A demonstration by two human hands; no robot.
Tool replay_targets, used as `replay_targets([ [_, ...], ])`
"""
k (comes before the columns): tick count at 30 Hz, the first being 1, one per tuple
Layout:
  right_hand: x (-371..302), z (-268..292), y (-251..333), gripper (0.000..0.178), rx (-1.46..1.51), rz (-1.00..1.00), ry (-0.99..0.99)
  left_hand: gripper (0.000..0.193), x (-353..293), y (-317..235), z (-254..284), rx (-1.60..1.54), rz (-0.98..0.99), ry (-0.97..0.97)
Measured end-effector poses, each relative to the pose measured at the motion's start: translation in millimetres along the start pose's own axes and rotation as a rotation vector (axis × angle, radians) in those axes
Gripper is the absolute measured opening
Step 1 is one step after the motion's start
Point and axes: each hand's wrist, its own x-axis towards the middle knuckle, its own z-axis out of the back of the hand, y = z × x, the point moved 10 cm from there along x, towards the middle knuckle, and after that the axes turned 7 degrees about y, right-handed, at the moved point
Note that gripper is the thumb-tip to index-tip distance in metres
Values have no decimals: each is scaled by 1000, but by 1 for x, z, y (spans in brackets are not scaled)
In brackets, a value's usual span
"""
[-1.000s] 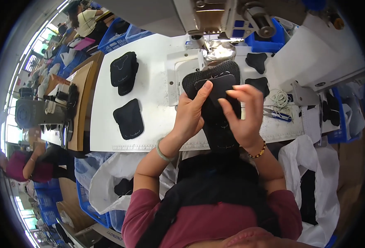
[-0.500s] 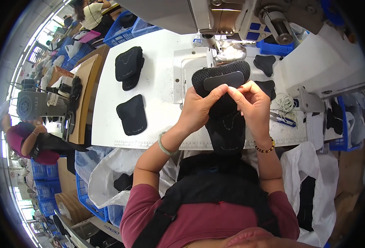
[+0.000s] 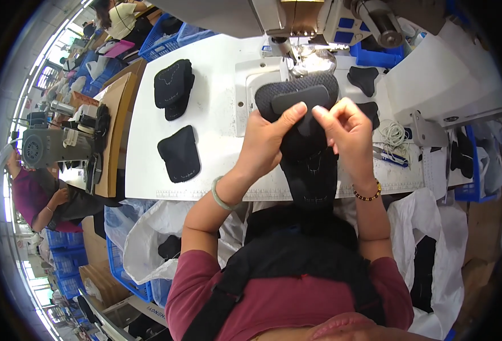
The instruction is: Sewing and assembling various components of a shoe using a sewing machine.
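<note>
Here, left to right: two stacks of black fabric pieces [image 3: 173, 90] lie on the white counter [image 3: 217, 68], a single black piece [image 3: 179, 153] just below them. Your left hand [image 3: 268, 142] pinches the black shoe upper [image 3: 302, 113] at its left side, thumb on top, fingers curled under. Your right hand [image 3: 347, 133] grips its right side, fingertips closed on the small overlay patch. The upper sits at the counter's middle, just before the sewing machine [image 3: 296, 23]. Scissors [image 3: 390, 156] lie further right.
</note>
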Motion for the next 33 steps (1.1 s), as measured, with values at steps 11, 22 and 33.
replay_targets([
  [11, -55, -24, 62, 46, -1115, 1227, -152, 20, -5, -26, -3, -17, -76, -58],
  [22, -23, -62, 85, 30, -1133, 1219, 39, 23, -5, -42, 23, -57, -135, -203],
  [33, 5, -33, 84, 37, -1035, 1028, -75, 14, 52, -48, 17, 137, -150, -83],
])
